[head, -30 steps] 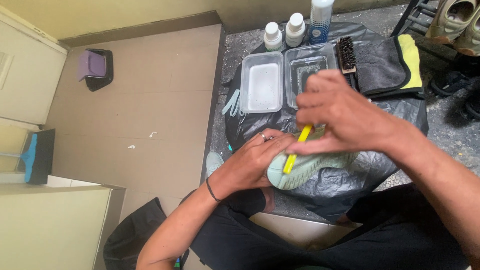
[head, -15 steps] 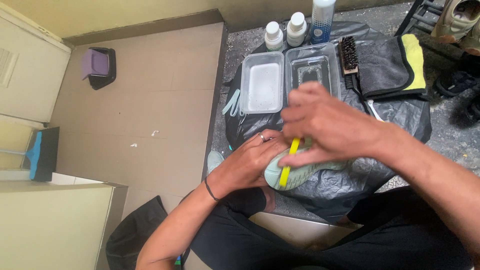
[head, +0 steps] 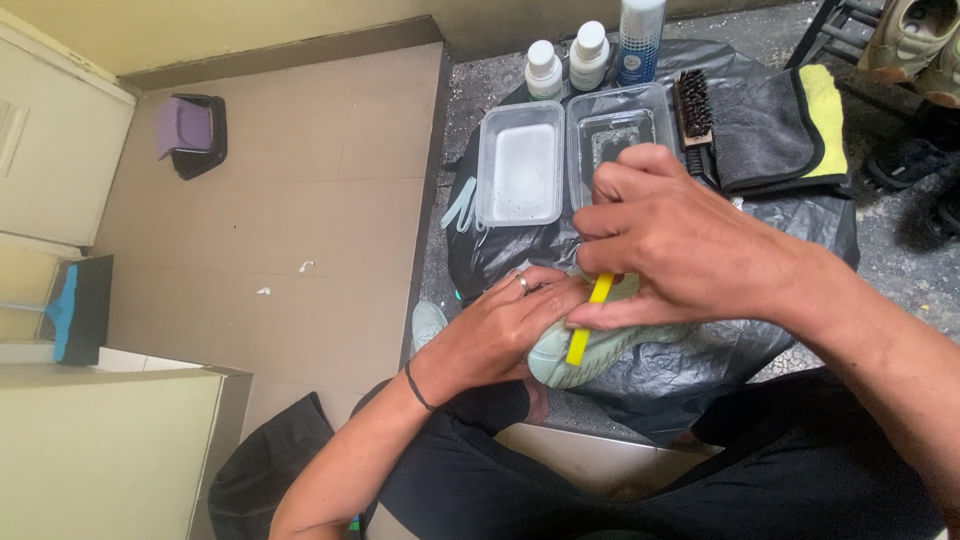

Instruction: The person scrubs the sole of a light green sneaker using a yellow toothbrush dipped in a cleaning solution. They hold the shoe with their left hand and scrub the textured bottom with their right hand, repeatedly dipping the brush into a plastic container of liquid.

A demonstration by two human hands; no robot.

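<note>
My left hand (head: 505, 335) grips the toe end of a pale mint-green shoe (head: 610, 345) that rests on black plastic sheeting (head: 690, 370) in front of me. My right hand (head: 670, 245) is closed around a thin yellow-handled tool (head: 588, 320), probably a small brush, and presses it against the shoe's upper. The tool's working end is hidden under my fingers. Most of the shoe is covered by both hands.
Two clear plastic trays (head: 520, 170) (head: 612, 135) lie beyond the shoe, with two white bottles (head: 543, 68) and a blue spray can (head: 638, 40) behind them. A dark bristle brush (head: 692, 105) and a grey-yellow cloth (head: 775, 125) sit right. Shoes on a rack (head: 905, 40) stand at the far right.
My right hand has slid leftward and nearer along the shoe, carrying the yellow tool with it. My left hand keeps its hold.
</note>
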